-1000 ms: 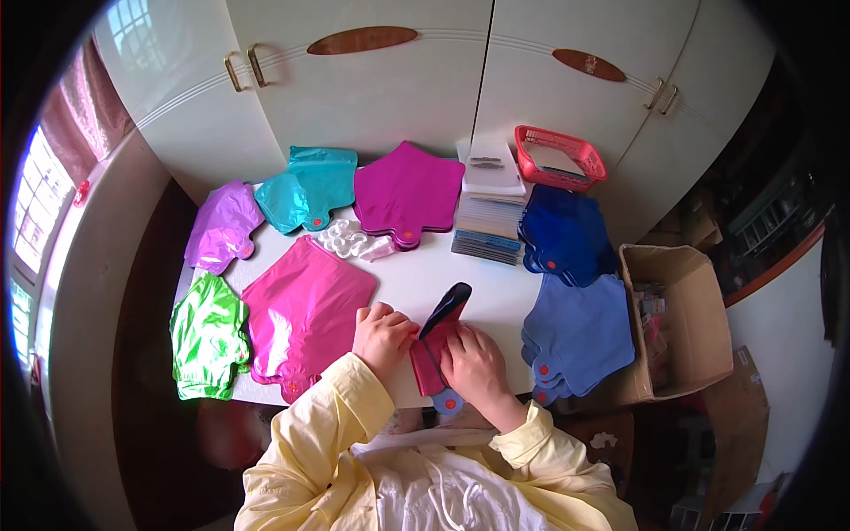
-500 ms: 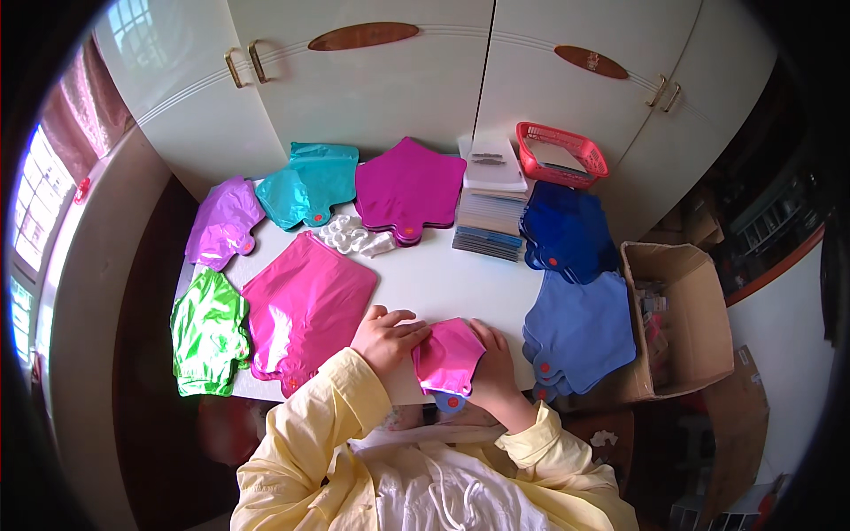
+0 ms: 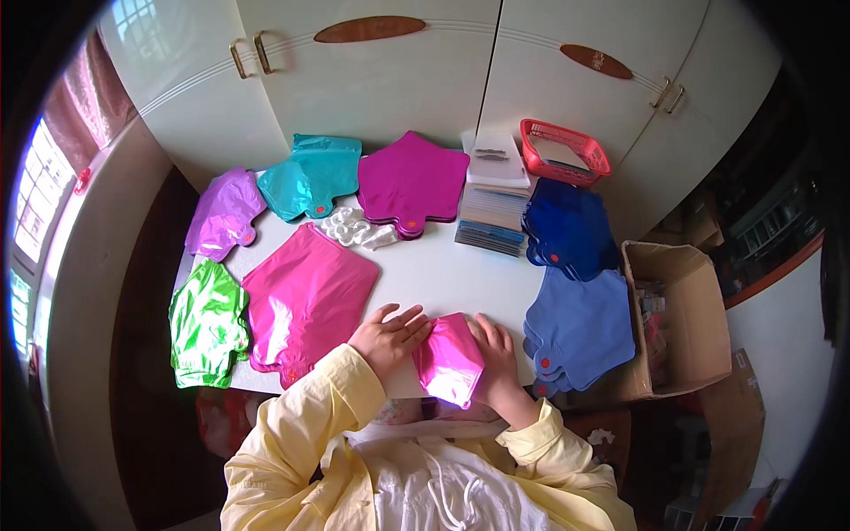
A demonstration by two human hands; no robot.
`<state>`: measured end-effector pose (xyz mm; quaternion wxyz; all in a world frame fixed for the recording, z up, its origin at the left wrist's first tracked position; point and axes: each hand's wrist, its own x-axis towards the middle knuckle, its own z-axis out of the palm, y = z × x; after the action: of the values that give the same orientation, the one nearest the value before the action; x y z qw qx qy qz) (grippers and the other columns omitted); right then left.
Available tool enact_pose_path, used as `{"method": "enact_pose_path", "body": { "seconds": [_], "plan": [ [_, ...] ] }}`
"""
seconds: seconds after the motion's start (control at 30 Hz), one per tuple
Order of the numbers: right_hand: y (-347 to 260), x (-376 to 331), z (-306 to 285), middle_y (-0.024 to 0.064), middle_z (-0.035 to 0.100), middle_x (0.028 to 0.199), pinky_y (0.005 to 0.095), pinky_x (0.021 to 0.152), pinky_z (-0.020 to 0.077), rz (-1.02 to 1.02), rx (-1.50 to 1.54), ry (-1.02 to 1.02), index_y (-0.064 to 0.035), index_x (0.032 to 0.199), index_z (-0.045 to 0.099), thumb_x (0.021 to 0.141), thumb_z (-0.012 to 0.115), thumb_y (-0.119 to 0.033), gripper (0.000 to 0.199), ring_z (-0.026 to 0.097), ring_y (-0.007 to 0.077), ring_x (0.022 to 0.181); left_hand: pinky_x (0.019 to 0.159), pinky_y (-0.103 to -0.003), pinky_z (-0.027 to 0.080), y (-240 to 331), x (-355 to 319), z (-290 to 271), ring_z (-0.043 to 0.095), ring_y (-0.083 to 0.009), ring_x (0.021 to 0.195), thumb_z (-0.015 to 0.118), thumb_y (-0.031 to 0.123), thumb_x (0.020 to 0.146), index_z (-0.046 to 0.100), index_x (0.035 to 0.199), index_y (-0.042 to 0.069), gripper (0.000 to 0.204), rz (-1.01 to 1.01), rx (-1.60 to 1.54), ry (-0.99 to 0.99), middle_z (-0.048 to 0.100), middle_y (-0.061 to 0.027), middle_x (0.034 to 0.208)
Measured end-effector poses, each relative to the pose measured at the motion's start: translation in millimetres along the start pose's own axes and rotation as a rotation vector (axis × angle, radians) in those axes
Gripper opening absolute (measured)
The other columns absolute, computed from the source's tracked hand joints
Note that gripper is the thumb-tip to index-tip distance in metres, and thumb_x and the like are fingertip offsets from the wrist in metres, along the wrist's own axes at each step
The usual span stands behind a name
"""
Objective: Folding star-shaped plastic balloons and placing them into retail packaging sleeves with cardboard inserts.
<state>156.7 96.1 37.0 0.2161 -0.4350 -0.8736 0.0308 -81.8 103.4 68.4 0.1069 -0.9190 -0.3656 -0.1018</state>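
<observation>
A pink foil balloon [image 3: 450,356], flat and folded into a small packet, lies between my hands near the front edge of the white table. My left hand [image 3: 390,342] has its fingers stretched out flat, with the tips at the packet's left edge. Along the right edge rests my right hand [image 3: 498,361], its fingers extended and slightly apart; its thumb is hidden. Left of my hands is a stack of larger flat pink foil balloons [image 3: 310,296]. To the right are light blue star-shaped balloons [image 3: 580,327] with red dots on their tabs.
Around the table lie green [image 3: 208,323], lilac [image 3: 223,211], teal [image 3: 310,177], magenta [image 3: 413,181] and dark blue foil balloons [image 3: 571,228]. White coiled ribbon [image 3: 352,228], stacked cards [image 3: 491,217] and a red basket [image 3: 567,149] stand farther back. A cardboard box [image 3: 682,327] is at right.
The blue tab with a red dot below the pink packet is no longer visible, and the packet's lower end now comes to a point. My left fingers have straightened.
</observation>
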Motion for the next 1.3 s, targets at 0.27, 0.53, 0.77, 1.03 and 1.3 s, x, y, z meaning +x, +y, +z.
{"method": "enact_pose_path", "body": {
  "seconds": [0.27, 0.53, 0.77, 1.03, 1.3],
  "plan": [
    [5.5, 0.4, -5.6, 0.0093, 0.043, 0.137, 0.0459, 0.104, 0.0294, 0.011, 0.064, -0.051, -0.0093, 0.126, 0.053, 0.078, 0.063, -0.033, 0.054, 0.037, 0.0288, 0.128, 0.111, -0.047, 0.025, 11.4, -6.5, -8.4, 0.042, -0.0202, 0.13, 0.054, 0.022, 0.079, 0.05, 0.131, 0.004, 0.055, -0.118, -0.137, -0.046, 0.056, -0.009, 0.129],
    [13.8, 26.7, -34.7, 0.0087, 0.055, 0.129, 0.0384, 0.105, 0.0374, -0.122, 0.328, 0.016, -0.0107, 0.125, 0.057, 0.084, 0.047, 0.002, 0.044, 0.047, 0.0283, 0.125, 0.112, -0.047, 0.021, 12.0, -10.2, -10.2, 0.036, -0.0199, 0.135, 0.055, 0.032, 0.078, 0.043, 0.136, 0.003, 0.066, -0.122, -0.086, -0.138, 0.048, -0.0105, 0.138],
    [18.9, 22.7, -27.4, 0.0045, 0.059, 0.126, 0.0383, 0.105, 0.0372, -0.323, 0.315, -0.155, -0.0124, 0.116, 0.065, 0.083, 0.049, -0.005, 0.037, 0.048, 0.0239, 0.125, 0.112, -0.049, 0.019, 16.5, -17.1, -13.9, 0.034, -0.0238, 0.136, 0.055, 0.054, 0.077, 0.039, 0.137, -0.001, 0.083, -0.091, -0.14, -0.177, 0.045, -0.0151, 0.139],
    [12.2, -4.2, -28.0, 0.0046, 0.053, 0.134, 0.0411, 0.107, 0.0331, -0.347, 0.233, -0.226, -0.0133, 0.127, 0.057, 0.08, 0.052, -0.007, 0.048, 0.046, 0.0231, 0.127, 0.111, -0.05, 0.021, 39.6, -24.8, -23.9, 0.035, -0.0255, 0.135, 0.059, 0.059, 0.074, 0.041, 0.135, -0.003, 0.089, -0.093, -0.109, -0.212, 0.045, -0.0184, 0.137],
    [1.9, -18.6, -32.3, 0.0039, 0.058, 0.127, 0.0425, 0.105, 0.0362, -0.378, 0.19, -0.173, -0.0128, 0.119, 0.062, 0.081, 0.055, -0.011, 0.038, 0.051, 0.0202, 0.123, 0.096, -0.042, 0.043, 69.5, -41.9, 3.6, 0.06, -0.0247, 0.112, 0.063, 0.022, 0.075, 0.062, 0.112, -0.002, 0.045, -0.001, -0.011, 0.222, 0.065, -0.0152, 0.112]
  ]
}}
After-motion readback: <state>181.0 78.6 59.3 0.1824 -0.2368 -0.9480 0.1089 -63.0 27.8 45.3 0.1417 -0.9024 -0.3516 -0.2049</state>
